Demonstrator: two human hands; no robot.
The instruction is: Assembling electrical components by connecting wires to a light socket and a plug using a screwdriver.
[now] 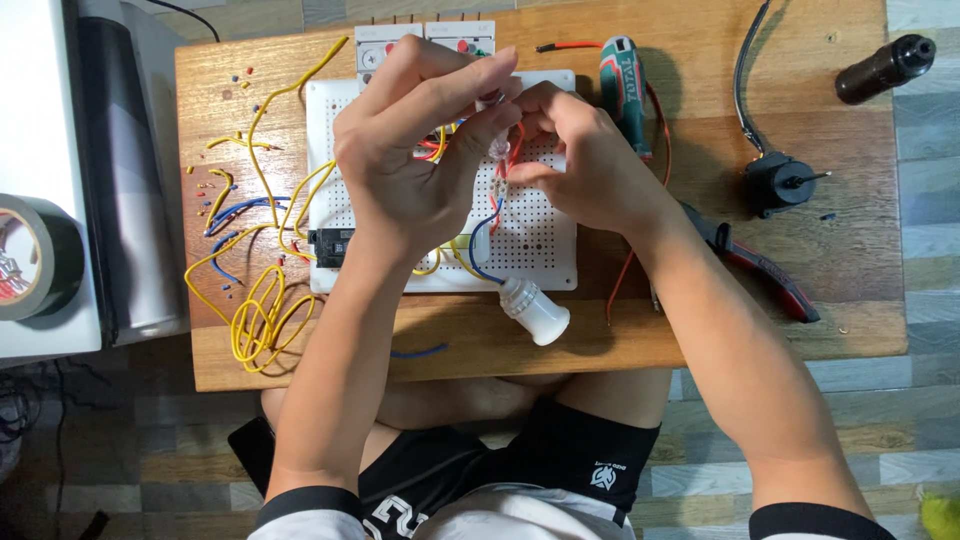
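Both hands, left hand point(410, 150) and right hand point(580, 165), pinch thin red wires point(513, 150) above the white perforated board point(540, 240).

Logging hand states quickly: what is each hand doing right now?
Left hand: fingers curled, pinching at the wires above the white perforated board; exact grip hidden.
Right hand: closed, pinching a red wire at the same spot.

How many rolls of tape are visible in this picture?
1. A black roll of adhesive tape lies at the far left, on the white surface beside the wooden table. Others may be hidden outside the view.
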